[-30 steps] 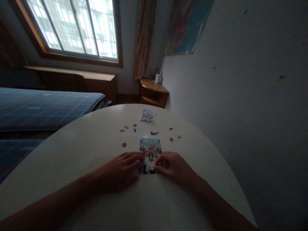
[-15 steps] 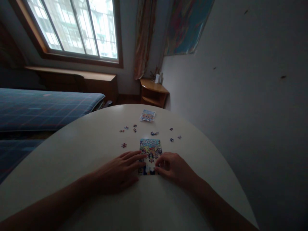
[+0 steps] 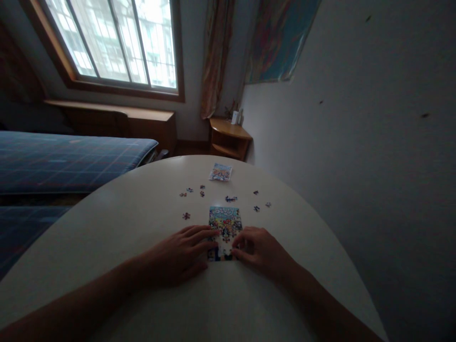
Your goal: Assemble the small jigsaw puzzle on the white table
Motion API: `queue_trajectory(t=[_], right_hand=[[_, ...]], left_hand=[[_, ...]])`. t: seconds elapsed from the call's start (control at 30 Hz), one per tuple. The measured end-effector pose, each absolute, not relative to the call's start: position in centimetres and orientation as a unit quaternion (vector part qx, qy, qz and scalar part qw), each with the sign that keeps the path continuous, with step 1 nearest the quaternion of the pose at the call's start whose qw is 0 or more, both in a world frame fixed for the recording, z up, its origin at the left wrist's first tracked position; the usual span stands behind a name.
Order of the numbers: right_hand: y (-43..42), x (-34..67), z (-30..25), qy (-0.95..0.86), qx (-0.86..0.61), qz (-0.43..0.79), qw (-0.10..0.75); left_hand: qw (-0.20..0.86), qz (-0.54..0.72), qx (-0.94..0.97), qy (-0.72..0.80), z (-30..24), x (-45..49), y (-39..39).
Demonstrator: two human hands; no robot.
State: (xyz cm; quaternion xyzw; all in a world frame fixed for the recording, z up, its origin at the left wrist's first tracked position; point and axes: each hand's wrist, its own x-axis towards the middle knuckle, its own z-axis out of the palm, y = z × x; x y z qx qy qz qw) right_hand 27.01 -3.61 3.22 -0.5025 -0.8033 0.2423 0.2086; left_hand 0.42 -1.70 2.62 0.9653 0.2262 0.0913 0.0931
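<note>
A small colourful jigsaw puzzle (image 3: 225, 216) with a blue top strip lies on the white round table, partly assembled. A pale gap shows in its lower middle. My left hand (image 3: 190, 247) is laid flat with fingers stretched, their tips resting on the puzzle's left side. At the lower right side of the puzzle, my right hand (image 3: 254, 247) is closed in a pinch of thumb and fingers; whatever lies between the tips is hidden. Both hands cover parts of the puzzle's edges. Just beyond it lie some joined puzzle pieces (image 3: 231, 199).
Several loose pieces lie farther left, among them a dark puzzle piece (image 3: 186, 216); others, including a puzzle piece (image 3: 256, 208), are on the right. A picture packet (image 3: 220, 172) sits near the far edge of the round table (image 3: 153, 204). A wall (image 3: 342, 156) borders the right.
The whole view has shifted slightly, so everything appears a little farther right. Both hands keep their places against the puzzle, with no clear finger movement.
</note>
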Motion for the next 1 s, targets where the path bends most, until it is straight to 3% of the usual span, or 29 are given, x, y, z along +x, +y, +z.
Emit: queue_trajectory(t=[1.0], right_hand=[[-3.54,27.11,3.19,-0.811,-0.491,0.242,0.207]], left_hand=[[0.094,0.099,0.965,0.224,2.14,0.12,-1.52]])
